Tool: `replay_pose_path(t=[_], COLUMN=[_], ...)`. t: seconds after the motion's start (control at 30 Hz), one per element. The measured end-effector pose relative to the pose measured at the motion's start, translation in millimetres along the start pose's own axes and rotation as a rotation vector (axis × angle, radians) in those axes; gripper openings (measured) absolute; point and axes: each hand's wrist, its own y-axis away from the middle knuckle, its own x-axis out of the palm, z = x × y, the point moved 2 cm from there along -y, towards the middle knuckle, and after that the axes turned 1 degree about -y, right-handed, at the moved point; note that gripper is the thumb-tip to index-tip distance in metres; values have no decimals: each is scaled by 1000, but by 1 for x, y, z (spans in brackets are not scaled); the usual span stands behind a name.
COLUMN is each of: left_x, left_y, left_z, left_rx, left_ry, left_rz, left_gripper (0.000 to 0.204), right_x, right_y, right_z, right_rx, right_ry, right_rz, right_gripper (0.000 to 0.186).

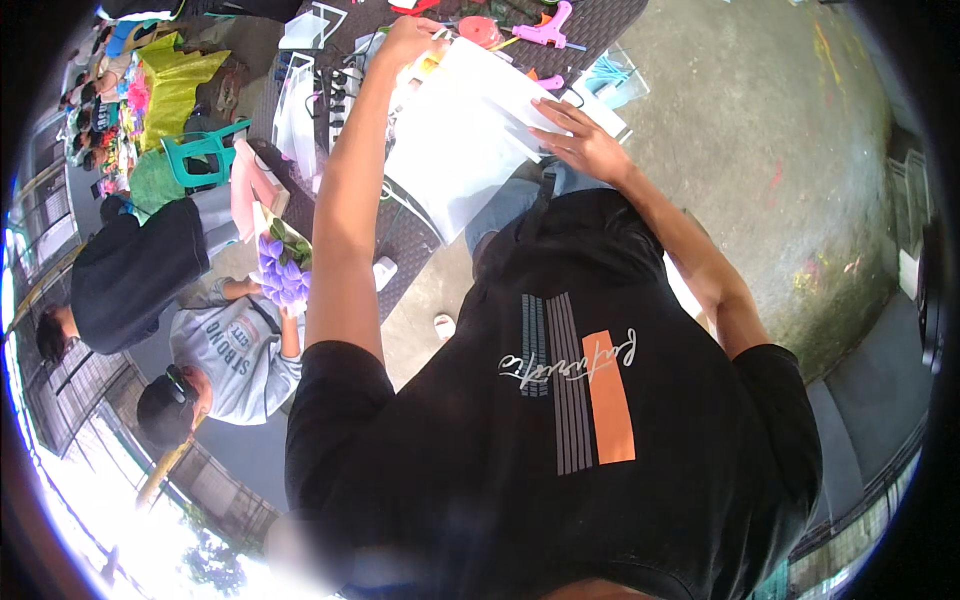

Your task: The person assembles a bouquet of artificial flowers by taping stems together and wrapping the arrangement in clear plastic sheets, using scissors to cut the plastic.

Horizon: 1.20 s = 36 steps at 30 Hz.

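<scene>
A large translucent white sheet (455, 140) lies over the dark table in front of me, its near corner hanging past the edge. My left hand (412, 40) reaches to the far left corner of the sheet, its fingers closed on it; a small yellow-orange patch shows beneath. On the right edge of the sheet rests my right hand (582, 143), fingers stretched out and a little apart. Just beyond the sheet are a pink glue gun (545, 30) and a red roll (480, 32). A second pink glue gun (548, 83) is partly hidden near my right fingers.
The dark table (412, 285) carries white frames (295, 115) and a row of power sockets (342, 100) at left. Blue strips (610, 75) sit at its right. A person in grey (235, 355) holds purple flowers (283, 268); another wears black (135, 275). A green chair (205, 158) stands behind.
</scene>
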Motion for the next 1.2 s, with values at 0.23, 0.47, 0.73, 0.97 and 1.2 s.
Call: replay_pose_path(t=[0.23,0.47,0.73,0.97,1.2], left_x=[4,14,14,13,12], left_y=[-4,-1,-4,5,20], left_z=[-18,-19,5,-10,-32], left_rx=[87,54,331,178,23], left_ry=[3,119,78,79,252], left_rz=[-13,-3,-168,-122,-27], left_gripper=[10,5,17,27,35], right_x=[-4,30,47,30,32], right_y=[-3,-41,-44,-49,-45], right_z=[-18,-78,-77,-52,-52], right_rx=[290,799,613,649,695], right_ry=[-111,-336,-342,-462,-470], right_rz=[-311,170,138,53,37], right_gripper=[73,78,61,54,56])
